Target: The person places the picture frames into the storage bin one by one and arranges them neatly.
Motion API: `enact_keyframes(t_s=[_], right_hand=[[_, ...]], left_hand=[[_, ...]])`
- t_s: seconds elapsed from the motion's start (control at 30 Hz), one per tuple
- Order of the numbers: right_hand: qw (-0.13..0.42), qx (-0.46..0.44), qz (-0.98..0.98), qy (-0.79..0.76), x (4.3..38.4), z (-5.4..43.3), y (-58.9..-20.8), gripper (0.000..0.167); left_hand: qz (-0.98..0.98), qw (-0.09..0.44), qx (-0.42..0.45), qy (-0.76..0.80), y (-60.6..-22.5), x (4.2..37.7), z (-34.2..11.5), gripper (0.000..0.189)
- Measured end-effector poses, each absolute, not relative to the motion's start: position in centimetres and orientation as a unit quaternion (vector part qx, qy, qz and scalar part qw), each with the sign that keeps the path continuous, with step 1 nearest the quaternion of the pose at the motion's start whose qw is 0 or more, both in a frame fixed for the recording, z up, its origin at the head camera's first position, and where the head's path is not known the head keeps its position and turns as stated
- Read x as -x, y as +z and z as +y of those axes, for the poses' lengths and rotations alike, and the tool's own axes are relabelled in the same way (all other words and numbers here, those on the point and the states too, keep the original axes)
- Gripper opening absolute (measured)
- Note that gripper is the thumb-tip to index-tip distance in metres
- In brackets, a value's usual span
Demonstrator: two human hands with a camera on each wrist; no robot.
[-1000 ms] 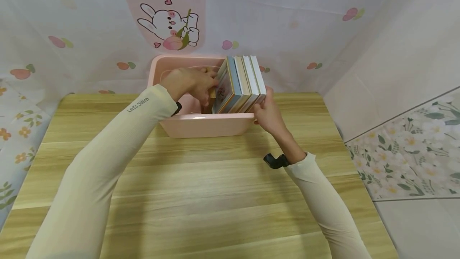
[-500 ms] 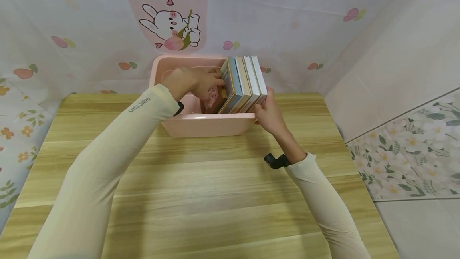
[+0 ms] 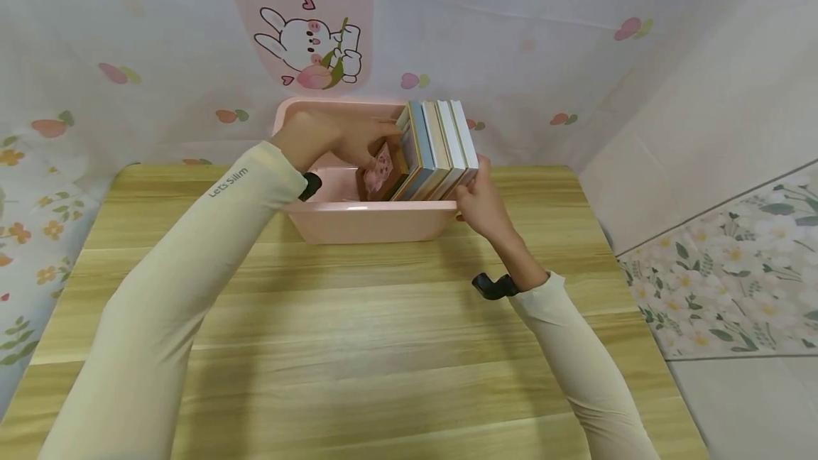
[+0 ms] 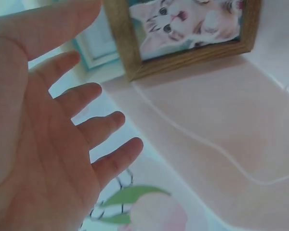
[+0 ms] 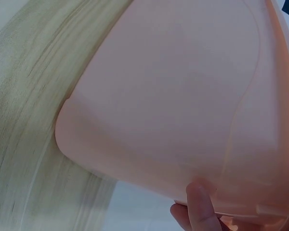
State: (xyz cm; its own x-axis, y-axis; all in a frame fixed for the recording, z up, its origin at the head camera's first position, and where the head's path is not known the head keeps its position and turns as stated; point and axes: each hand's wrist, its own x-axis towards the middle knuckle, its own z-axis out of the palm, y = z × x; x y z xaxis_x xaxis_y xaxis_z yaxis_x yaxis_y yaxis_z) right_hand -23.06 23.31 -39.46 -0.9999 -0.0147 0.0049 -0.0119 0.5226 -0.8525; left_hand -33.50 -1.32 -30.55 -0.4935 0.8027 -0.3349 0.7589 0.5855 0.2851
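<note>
A pink plastic bin (image 3: 371,226) stands at the back of the wooden table. Upright picture frames (image 3: 441,144) with blue, beige and white edges fill its right end in a row. At the row's left side leans a wooden picture frame (image 4: 192,60) with a kitten picture. Inside the bin, my left hand (image 3: 348,135) is beside that wooden frame, its fingers apart and extended in the left wrist view. My right hand (image 3: 483,204) grips the bin's front right corner; in the right wrist view its fingertips (image 5: 200,207) show at the rim.
A patterned cloth (image 3: 511,41) with a rabbit drawing hangs right behind the bin. A tiled wall (image 3: 722,254) borders the table (image 3: 383,346) on the right.
My left hand pushed the wooden frame right, against the row, and has now drawn back leftward from it, uncovering more of its picture. My right hand stays at the bin's corner.
</note>
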Motion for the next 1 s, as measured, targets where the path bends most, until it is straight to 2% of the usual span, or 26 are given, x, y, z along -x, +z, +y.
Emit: enact_keyframes(t_s=[0.07,0.23,0.37,0.53,0.77,1.0], right_hand=[[0.006,0.008,0.873,-0.488,23.2,23.6,-39.5,0.064],[0.020,0.026,0.875,-0.483,23.4,24.3,-39.4,0.066],[0.029,0.092,0.860,-0.500,23.8,25.0,-39.4,0.066],[0.047,0.163,0.843,-0.510,24.2,26.1,-39.4,0.071],[0.056,0.155,0.875,-0.455,24.1,27.6,-38.7,0.073],[0.020,0.121,0.923,-0.366,23.7,29.2,-37.6,0.072]], left_hand=[[0.869,0.214,-0.444,0.049,-29.9,33.4,-1.6,0.060],[0.889,0.210,-0.406,0.027,-28.8,33.1,-2.5,0.071],[0.903,0.209,-0.376,0.017,-28.5,32.7,-3.5,0.070],[0.919,0.175,-0.354,-0.011,-28.4,31.9,-5.0,0.069],[0.934,0.145,-0.325,0.002,-28.9,30.8,-7.1,0.075],[0.943,0.119,-0.310,0.026,-29.6,29.4,-9.1,0.077]])
